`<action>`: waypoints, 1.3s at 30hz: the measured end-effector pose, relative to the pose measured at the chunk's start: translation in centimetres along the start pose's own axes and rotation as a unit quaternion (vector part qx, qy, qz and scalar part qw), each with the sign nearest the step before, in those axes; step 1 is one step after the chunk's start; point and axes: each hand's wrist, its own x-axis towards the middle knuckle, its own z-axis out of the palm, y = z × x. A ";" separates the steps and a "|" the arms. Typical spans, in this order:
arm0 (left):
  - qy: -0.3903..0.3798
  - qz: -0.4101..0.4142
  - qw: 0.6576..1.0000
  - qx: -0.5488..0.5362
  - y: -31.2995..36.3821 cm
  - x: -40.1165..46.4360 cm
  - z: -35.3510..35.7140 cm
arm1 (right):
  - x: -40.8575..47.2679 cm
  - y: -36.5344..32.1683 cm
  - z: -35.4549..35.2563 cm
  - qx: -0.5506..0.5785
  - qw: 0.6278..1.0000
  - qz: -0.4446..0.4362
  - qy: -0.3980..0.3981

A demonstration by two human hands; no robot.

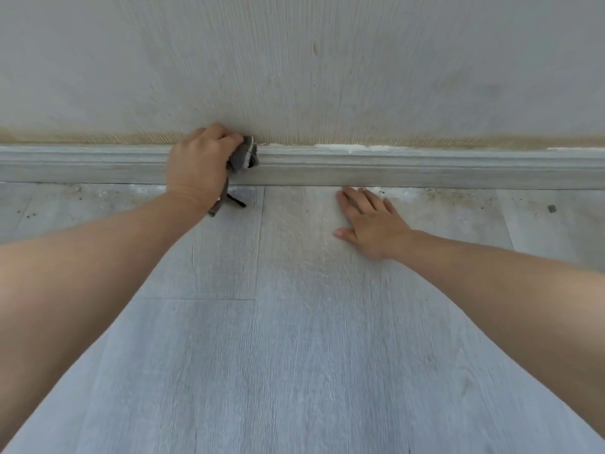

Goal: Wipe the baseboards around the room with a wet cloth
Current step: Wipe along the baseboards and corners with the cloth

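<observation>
A grey baseboard [393, 168] runs left to right along the foot of the wall. My left hand [196, 165] grips a bunched grey cloth [244, 157] and holds it against the top of the baseboard; a strip of the cloth hangs down past my wrist to the floor. My right hand [370, 217] lies flat on the floor with straight fingers, its fingertips close to the foot of the baseboard.
The light textured wall [311, 67] has a brownish stained band just above the baseboard. White filler [340, 148] shows along the top edge to the right. Grit and a small dark chip [552, 208] lie on the grey plank floor [294, 339] near the wall.
</observation>
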 end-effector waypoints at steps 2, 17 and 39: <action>-0.012 -0.021 1.000 0.005 0.4 0.1 0.0 | 0.2 -0.2 0.3 0.001 1.000 0.000 -0.010; -0.080 -0.041 0.996 0.012 1.2 1.4 -1.2 | 0.4 0.2 0.3 0.008 0.999 0.001 -0.037; -0.180 -0.045 0.981 0.052 6.8 3.9 -1.3 | -1.2 1.2 -3.4 -0.012 0.992 -0.063 -0.108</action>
